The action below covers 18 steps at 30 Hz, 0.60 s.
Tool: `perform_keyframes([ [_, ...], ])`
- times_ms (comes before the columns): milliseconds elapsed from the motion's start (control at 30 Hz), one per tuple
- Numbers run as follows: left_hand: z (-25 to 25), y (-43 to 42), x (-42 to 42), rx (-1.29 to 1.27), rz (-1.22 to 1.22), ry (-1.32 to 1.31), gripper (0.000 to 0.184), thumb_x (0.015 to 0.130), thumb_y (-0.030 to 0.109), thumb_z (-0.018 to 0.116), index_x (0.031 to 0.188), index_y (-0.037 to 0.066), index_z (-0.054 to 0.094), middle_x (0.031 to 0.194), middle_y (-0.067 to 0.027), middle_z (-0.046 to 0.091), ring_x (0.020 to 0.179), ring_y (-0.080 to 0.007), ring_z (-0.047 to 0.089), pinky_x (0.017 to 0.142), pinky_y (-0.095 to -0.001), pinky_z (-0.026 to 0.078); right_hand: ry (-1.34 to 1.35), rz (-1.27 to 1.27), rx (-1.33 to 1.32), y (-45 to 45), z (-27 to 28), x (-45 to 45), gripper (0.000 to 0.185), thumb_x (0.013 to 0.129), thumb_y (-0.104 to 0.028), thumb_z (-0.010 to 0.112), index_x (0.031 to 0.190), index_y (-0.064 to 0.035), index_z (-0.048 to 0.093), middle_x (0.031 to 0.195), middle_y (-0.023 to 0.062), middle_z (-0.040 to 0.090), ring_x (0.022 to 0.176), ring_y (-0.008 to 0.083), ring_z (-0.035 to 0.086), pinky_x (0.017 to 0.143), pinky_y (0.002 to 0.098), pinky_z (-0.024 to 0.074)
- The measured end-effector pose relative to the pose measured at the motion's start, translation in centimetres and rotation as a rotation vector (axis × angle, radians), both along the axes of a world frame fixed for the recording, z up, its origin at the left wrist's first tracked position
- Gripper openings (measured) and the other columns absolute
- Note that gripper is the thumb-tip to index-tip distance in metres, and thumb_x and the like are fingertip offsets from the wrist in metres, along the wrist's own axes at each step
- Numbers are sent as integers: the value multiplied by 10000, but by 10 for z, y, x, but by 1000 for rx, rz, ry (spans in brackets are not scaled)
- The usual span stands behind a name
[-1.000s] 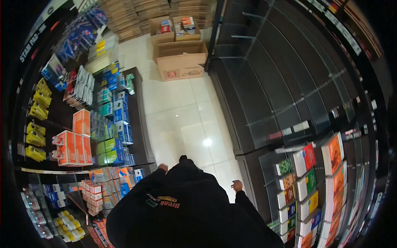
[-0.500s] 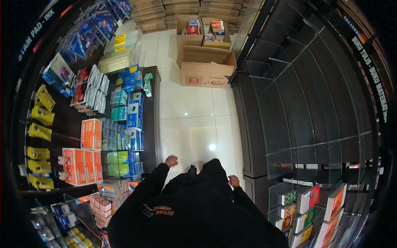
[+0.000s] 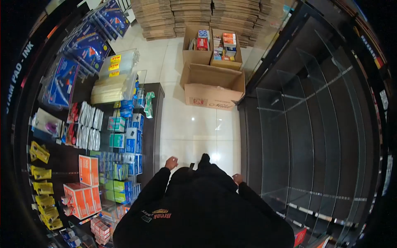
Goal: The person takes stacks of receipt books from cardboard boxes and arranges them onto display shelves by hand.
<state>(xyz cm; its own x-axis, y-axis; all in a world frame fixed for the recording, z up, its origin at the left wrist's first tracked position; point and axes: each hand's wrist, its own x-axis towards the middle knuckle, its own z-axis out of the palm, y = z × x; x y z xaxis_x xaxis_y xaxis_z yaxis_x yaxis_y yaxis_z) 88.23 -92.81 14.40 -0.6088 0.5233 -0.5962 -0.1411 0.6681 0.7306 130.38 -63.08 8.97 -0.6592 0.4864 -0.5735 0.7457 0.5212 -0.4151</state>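
Note:
My left hand (image 3: 171, 163) hangs over the tiled floor at my left side, fingers loosely bent and a little apart, with nothing seen in it. It is nearest to the left shelf unit and touches nothing. Low at my right side is my right hand (image 3: 237, 178), beside the dark base of the right shelf. Its fingers are small and partly hidden, so whether they are closed cannot be made out. Ahead on the floor stands an open cardboard box (image 3: 215, 93). Behind it are a box with red and blue packs (image 3: 186, 53) and another with orange-white packs (image 3: 237, 63).
Stacks of flattened cardboard (image 3: 192, 18) line the far end. The left shelf bears orange ink boxes (image 3: 82, 200), blue boxes (image 3: 133, 138) and plastic sleeves (image 3: 113, 80). Glass dividers (image 3: 271, 128) stand in the right shelf. Pale floor tiles (image 3: 186, 132) run between the shelves.
The view has moved forward and tilted up; the boxes and flattened cardboard sit lower in view and nearer. Both hands stay at my sides, and my visible foot has shifted.

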Motion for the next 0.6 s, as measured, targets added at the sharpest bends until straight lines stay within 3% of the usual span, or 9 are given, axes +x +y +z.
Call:
perform_keyframes([
  [67, -17, -19, -4, 15, -287, 583, 273, 926, 269, 502, 918, 47, 661, 752, -121, 678, 774, -308, 671, 713, -410, 531, 243, -154, -182, 85, -87, -24, 332, 857, -311, 584, 655, -64, 680, 712, 155, 647, 716, 311, 646, 628, 485, 505],
  [100, -32, -33, -11, -95, -329, 494, 288, 918, 280, 499, 897, 50, 670, 774, -134, 681, 799, -328, 662, 731, -427, 526, 217, -307, -223, 109, -32, -68, 340, 920, -249, 518, 803, 32, 668, 720, 166, 669, 577, 284, 644, 567, 375, 523],
  [133, -53, -43, -17, -195, -366, 396, 303, 910, 291, 496, 877, 53, 679, 796, -146, 685, 825, -348, 653, 748, -444, 520, 144, 67, 149, 148, -67, -86, 305, 901, -224, 524, 793, 25, 665, 701, 173, 668, 608, 283, 662, 582, 360, 524],
  [167, -70, -52, -24, -299, -410, 301, 318, 901, 302, 492, 856, 55, 688, 818, -159, 688, 850, -367, 644, 766, -460, 515, 139, -236, 106, 162, -4, -132, 285, 887, -221, 539, 820, 19, 677, 688, 164, 670, 623, 260, 672, 585, 340, 516],
  [333, -50, -43, -39, -388, -426, 119, 364, 866, 342, 547, 783, 16, 687, 814, -191, 677, 836, -382, 642, 729, -491, 475, 274, -422, -63, 226, 57, -297, 259, 905, -236, 565, 927, -7, 684, 689, 135, 675, 586, 216, 661, 558, 351, 507],
  [367, -49, -40, -47, -297, -509, 162, 376, 859, 350, 558, 769, 8, 687, 814, -197, 675, 834, -385, 642, 722, -497, 467, 285, -417, -100, 227, 58, -321, 251, 904, -235, 573, 936, -11, 680, 690, 128, 674, 585, 207, 659, 553, 349, 505],
  [467, -63, -22, -104, -402, -325, 103, 321, 826, 324, 585, 776, 19, 671, 819, -194, 657, 833, -384, 629, 723, -500, 468, 314, -410, -247, 221, 58, -382, 236, 899, -225, 589, 943, -8, 668, 716, 109, 672, 590, 186, 660, 542, 337, 507],
  [600, -91, 14, -218, -268, -121, 199, 257, 782, 289, 621, 785, 34, 651, 826, -189, 634, 833, -383, 611, 724, -505, 470, 249, -449, -383, 203, 22, -429, 239, 896, -214, 584, 977, 0, 651, 749, 132, 670, 594, 208, 661, 523, 333, 524],
])
